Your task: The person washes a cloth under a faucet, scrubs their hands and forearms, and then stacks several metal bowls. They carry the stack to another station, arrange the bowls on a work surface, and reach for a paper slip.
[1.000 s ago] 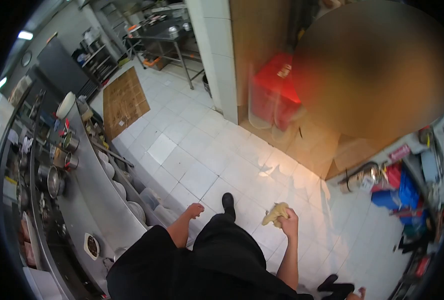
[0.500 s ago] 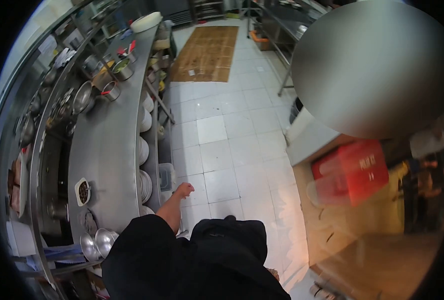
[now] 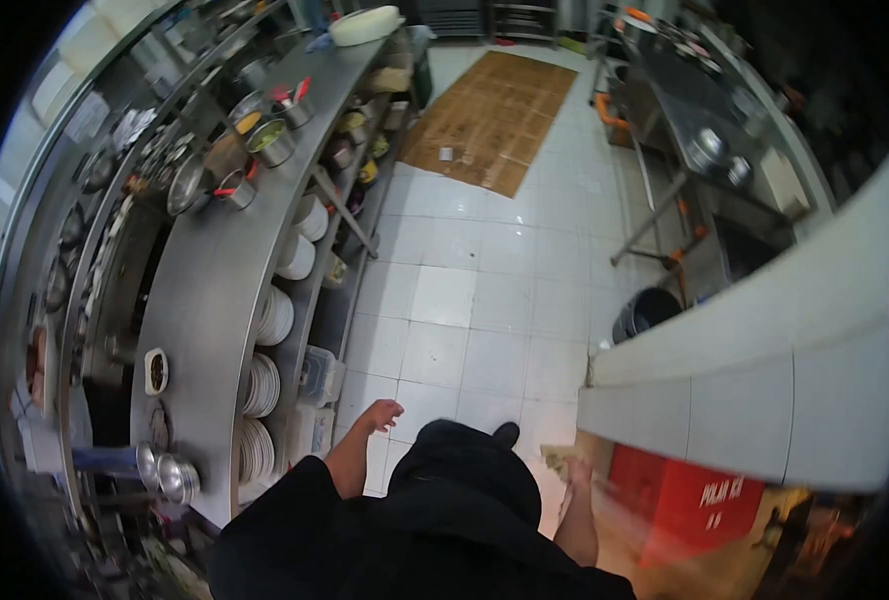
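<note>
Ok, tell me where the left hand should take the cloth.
Pinch the cloth by its loose end, probably best from the left: that end juts out left of the right hand, which grips the other side.

From where I stood, a floor of white square tiles (image 3: 443, 295) ran down the kitchen, with a flat brown sheet (image 3: 490, 120) spread over it towards the far end. A long steel counter (image 3: 200, 290) lined the left side above a lower shelf (image 3: 337, 310), and a dark-topped metal table (image 3: 680, 100) stood across the aisle. Nearer on the right, a white-tiled wall (image 3: 745, 425) jutted in, while light glinted off the floor.
</note>
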### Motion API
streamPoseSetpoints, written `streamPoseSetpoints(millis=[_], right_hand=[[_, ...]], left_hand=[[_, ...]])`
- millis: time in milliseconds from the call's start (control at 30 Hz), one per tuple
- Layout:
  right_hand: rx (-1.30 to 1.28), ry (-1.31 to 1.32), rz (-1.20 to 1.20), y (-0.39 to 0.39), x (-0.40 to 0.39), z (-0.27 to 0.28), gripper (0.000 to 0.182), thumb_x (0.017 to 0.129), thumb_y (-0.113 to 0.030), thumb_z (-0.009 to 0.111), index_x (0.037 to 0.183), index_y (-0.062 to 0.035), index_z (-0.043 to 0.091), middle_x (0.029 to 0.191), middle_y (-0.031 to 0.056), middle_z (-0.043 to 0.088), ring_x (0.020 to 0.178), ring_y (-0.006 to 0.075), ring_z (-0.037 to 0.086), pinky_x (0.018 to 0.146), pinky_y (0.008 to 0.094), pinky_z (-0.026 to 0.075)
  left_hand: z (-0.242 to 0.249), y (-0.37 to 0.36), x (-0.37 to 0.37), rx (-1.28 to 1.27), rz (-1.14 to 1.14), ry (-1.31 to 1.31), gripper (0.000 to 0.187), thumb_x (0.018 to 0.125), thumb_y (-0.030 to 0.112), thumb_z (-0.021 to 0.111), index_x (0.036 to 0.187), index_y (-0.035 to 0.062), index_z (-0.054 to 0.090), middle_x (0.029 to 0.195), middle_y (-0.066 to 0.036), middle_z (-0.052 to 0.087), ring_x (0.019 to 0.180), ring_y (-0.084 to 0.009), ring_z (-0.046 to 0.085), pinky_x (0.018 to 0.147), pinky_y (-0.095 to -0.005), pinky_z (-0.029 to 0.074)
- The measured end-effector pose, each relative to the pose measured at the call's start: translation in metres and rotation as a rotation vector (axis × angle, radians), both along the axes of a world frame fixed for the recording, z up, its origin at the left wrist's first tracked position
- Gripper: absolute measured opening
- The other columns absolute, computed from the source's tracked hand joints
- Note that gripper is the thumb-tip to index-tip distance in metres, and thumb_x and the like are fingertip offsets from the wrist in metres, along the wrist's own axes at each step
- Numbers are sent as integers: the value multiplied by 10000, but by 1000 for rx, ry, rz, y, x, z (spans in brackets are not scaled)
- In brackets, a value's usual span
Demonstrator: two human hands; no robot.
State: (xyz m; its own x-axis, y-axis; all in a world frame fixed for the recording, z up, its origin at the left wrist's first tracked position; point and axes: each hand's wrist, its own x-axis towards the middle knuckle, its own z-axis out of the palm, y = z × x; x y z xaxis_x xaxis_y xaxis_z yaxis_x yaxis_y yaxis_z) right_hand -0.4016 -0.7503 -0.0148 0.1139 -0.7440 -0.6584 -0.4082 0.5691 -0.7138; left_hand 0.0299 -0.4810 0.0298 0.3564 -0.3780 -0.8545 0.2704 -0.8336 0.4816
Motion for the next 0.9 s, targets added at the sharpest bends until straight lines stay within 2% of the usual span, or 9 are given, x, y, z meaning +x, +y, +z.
streamPoseSetpoints(millis=[67, 133, 233, 367, 500, 533, 733, 800, 900], right_hand=[[-58, -114, 228, -104, 49, 8, 289, 706, -116, 597, 972, -6, 565, 858, 99, 605, 728, 187, 575, 644, 305, 473], [-97, -119, 233, -192, 110, 45, 278, 724, -112, 580, 990, -36, 558, 894, 88, 600, 783, 192, 581, 666, 318, 487], [-97, -503, 98, -296, 207, 97, 323, 760, -138, 548, 1068, -45, 523, 963, 96, 591, 812, 205, 590, 661, 326, 491], [66, -744, 77, -388, 294, 146, 408, 768, -116, 525, 1168, -66, 465, 1020, 111, 571, 819, 240, 585, 644, 346, 496], [172, -742, -117, -475, 330, 67, 283, 767, -92, 515, 1050, -89, 511, 924, 108, 572, 718, 212, 570, 576, 319, 489], [62, -666, -144, -478, 340, 85, 280, 751, -58, 517, 1030, -80, 510, 900, 100, 568, 711, 205, 565, 544, 312, 482], [-95, -735, -377, -553, 353, 159, 368, 741, -34, 517, 1107, -68, 493, 966, 64, 571, 805, 213, 583, 537, 340, 484], [-223, -712, -481, -582, 364, 185, 365, 748, -35, 517, 1111, -64, 493, 972, 62, 572, 815, 201, 580, 564, 319, 482], [-611, -569, -541, -658, 383, 212, 325, 794, -49, 510, 1118, -32, 492, 1029, 85, 556, 904, 204, 557, 754, 317, 462]], left_hand=[[-2, -15, -16, -9, 108, 23, 275, 792, 309, 547, 1001, 134, 585, 913, -36, 579, 715, -183, 579, 537, -361, 478], [1, -19, -14, -39, 290, 24, 270, 793, 292, 525, 1008, 138, 583, 934, -35, 584, 743, -177, 578, 548, -360, 482], [7, -37, -22, 49, 415, -15, 317, 827, 326, 516, 1086, 148, 557, 1049, -55, 577, 826, -198, 589, 652, -403, 486], [-11, -90, -14, 187, 428, 76, 312, 814, 326, 519, 1077, 163, 558, 1019, -44, 581, 835, -214, 589, 655, -419, 477], [-22, -172, 28, 225, 473, 160, 296, 798, 291, 538, 1068, 170, 544, 971, -35, 575, 817, -233, 587, 666, -447, 466], [-26, -205, 52, 182, 524, 145, 293, 777, 277, 560, 1045, 159, 550, 934, -37, 578, 790, -231, 587, 657, -452, 470], [-24, -454, 233, 18, 48, 65, 385, 869, 306, 489, 1224, 169, 426, 1162, -70, 527, 878, -314, 585, 690, -501, 472], [-11, -529, 301, -196, -16, -42, 349, 875, 277, 491, 1204, 166, 457, 1156, -89, 533, 817, -266, 596, 614, -451, 498], [58, -664, 355, -298, -45, -222, 328, 890, 283, 483, 1190, 151, 482, 1079, -88, 554, 849, -201, 557, 687, -397, 475]])
